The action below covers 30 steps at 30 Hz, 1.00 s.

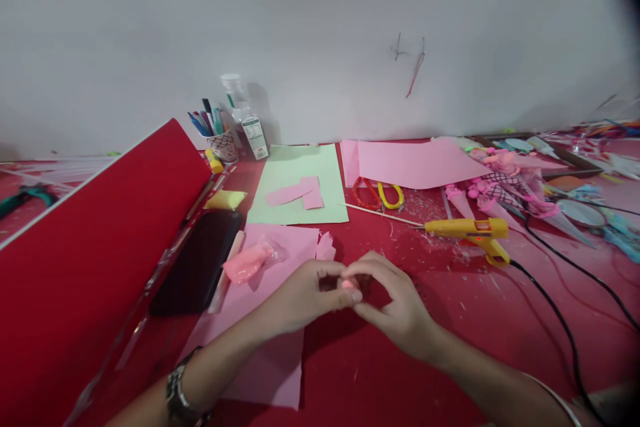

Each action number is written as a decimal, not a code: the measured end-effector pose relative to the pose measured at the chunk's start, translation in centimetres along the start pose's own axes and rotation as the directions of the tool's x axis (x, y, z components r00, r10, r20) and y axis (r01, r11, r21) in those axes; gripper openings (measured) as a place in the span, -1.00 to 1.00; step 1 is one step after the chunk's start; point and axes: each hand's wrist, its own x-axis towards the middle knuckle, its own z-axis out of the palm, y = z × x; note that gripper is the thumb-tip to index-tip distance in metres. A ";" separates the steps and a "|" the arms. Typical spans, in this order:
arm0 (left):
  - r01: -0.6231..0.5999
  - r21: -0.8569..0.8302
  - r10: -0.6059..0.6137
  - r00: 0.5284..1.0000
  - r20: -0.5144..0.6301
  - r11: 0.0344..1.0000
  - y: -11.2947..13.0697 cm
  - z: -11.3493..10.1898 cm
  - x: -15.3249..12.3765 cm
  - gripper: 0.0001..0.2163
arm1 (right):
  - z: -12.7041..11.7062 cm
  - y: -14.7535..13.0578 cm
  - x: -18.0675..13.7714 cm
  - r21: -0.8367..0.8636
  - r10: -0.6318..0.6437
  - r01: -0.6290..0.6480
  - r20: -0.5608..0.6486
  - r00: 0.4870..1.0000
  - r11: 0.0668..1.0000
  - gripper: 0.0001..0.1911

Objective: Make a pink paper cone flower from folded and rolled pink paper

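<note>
My left hand (310,290) and my right hand (400,303) meet over the red tabletop, fingertips together. Between them is a small lump of soft pink clay (348,285), mostly covered by the fingers. The left thumb and index finger pinch it from the left, while the right fingertips close on it from the other side. To the left of the hands, a clear plastic wrapper of pink clay (249,263) lies on a pink paper sheet (277,370). Just beyond the fingertips is a small frilled pink paper piece (326,247).
A yellow glue gun (467,228) with a black cord lies at right, a thin wooden stick (380,213) by its nozzle. Scissors (379,195) sit under pink paper (420,163). Pink cones (500,190) are piled right. A black phone (197,263) and red board (100,267) are left.
</note>
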 end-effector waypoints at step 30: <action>-0.156 -0.261 0.055 0.932 -0.359 0.953 -0.3 -2.9 -2.0 -0.87 | 0.3 1.3 0.3 0.697 0.455 -0.330 0.005 0.890 0.637 -0.78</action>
